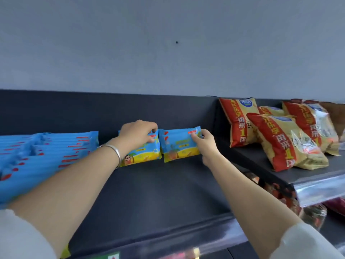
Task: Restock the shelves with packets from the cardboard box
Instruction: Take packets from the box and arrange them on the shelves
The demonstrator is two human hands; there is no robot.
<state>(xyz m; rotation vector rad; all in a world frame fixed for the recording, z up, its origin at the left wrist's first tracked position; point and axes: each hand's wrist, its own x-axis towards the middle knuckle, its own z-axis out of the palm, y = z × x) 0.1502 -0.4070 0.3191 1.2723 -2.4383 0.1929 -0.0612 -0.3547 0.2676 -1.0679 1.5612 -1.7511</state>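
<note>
Two packets stood upright mid-frame on dark matte shelf (pixel 158 184), side by side, edges touching: left packet (pixel 143 156), right packet (pixel 179 146). Flat rectangular glossy film, blue top, yellow base, cartoon print. Left hand (pixel 137 134) pinched left packet's top edge; right hand (pixel 205 144) pinched right packet's upper right corner. Row of blue packets (pixel 46 152) at frame left, count unclear. At least four puffy red-yellow bags (pixel 285 143) at right.

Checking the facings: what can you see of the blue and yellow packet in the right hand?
The packet is a glossy, sealed plastic pack, blue above with red marks, yellow below with a blurred cartoon print. It stands nearly upright at the back of the dark shelf, tilted slightly. The right hand pinches its upper right corner with the fingers. Its left edge sits against a matching packet that the left hand holds.
</note>
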